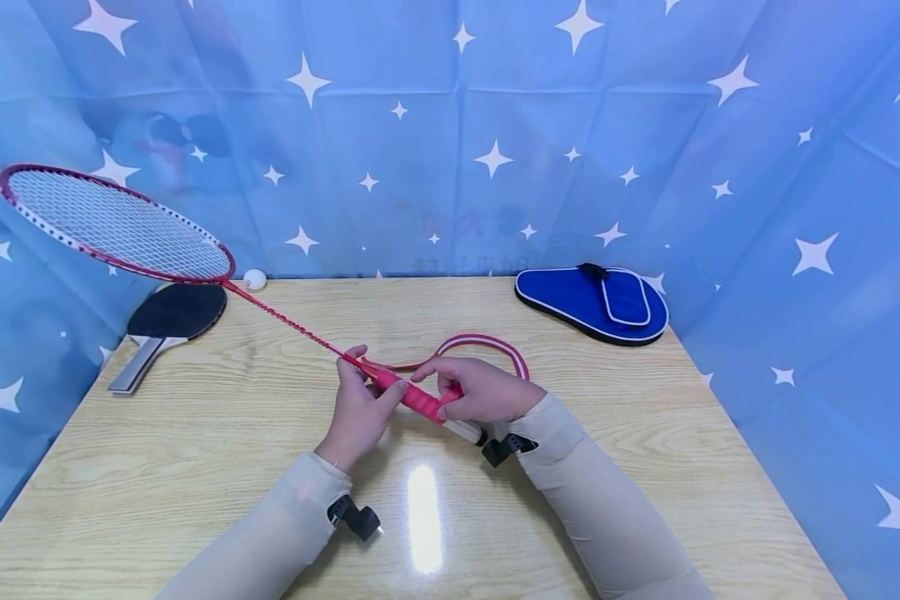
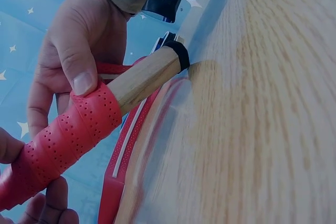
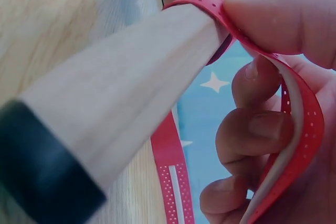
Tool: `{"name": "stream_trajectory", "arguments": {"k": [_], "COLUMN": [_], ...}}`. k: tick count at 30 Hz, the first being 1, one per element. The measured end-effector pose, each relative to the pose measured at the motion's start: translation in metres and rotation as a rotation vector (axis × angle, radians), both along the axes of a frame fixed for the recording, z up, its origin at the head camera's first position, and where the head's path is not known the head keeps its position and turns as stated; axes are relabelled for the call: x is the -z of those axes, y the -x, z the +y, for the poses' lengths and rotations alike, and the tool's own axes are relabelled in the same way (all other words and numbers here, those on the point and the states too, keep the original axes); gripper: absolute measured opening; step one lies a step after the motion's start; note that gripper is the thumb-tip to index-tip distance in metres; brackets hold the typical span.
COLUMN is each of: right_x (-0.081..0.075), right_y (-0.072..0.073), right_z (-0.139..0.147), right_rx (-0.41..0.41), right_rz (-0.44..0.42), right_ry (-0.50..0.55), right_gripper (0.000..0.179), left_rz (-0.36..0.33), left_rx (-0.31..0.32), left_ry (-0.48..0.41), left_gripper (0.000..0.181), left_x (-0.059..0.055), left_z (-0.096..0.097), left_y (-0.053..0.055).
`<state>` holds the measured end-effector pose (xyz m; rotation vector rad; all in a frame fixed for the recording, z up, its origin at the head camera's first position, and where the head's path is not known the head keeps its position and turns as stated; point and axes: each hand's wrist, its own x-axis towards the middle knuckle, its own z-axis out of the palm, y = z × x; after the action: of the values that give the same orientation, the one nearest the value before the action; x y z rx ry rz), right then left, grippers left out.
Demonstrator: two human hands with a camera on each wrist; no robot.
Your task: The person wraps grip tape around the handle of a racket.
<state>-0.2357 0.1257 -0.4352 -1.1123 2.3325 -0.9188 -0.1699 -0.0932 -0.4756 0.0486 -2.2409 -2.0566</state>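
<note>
Left hand [image 1: 358, 414] holds the slender red badminton racket [image 1: 285, 321], likely light, aptly by its wrapped handle [image 2: 68, 142]; alongside, right hand [image 1: 489, 390] pinches soft-looking perforated red tape [image 3: 312, 124].

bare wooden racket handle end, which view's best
Left wrist view: the bare wooden handle end is clear from perforated red wrap to black band. Right wrist shows it larger but blurrier; head, only a small pale piece.

Arms [image 1: 607, 500]: two, sleeved, between left and right desk [image 1: 195, 475] edges. Left hand [image 1: 360, 412]: pinching. Right hand [image 1: 487, 390]: fingers curled, gripping.
</note>
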Motion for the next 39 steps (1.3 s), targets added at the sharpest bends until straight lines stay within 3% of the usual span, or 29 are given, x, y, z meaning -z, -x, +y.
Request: {"name": "stream_trajectory", "arguments": {"k": [12, 23, 39], "right_x": [0.0003, 0.0036, 0.005], "right_y": [-0.0004, -0.0024, 0.0017], "right_z": [0.0001, -0.0013, -0.001], "right_rx": [0.028, 0.019, -0.007], "right_rz": [-0.076, -0.075, -0.187], "right_ry": [-0.06, -0.04, 0.016], "right_gripper": [0.069, 0.07, 0.071], "left_rz": [-0.006, -0.001, 0.026], "left_rx": [0.028, 0.021, 0.009], "left_ry": [-0.052, -0.046, -0.066], "left_gripper": [0.08, 0.082, 0.079], "left_x": [-0.0019, -0.0019, 0.0014], "left_z": [0.0001, 0.0014, 0.0016], "left_y": [0.0006, 0.001, 0.0023]}}
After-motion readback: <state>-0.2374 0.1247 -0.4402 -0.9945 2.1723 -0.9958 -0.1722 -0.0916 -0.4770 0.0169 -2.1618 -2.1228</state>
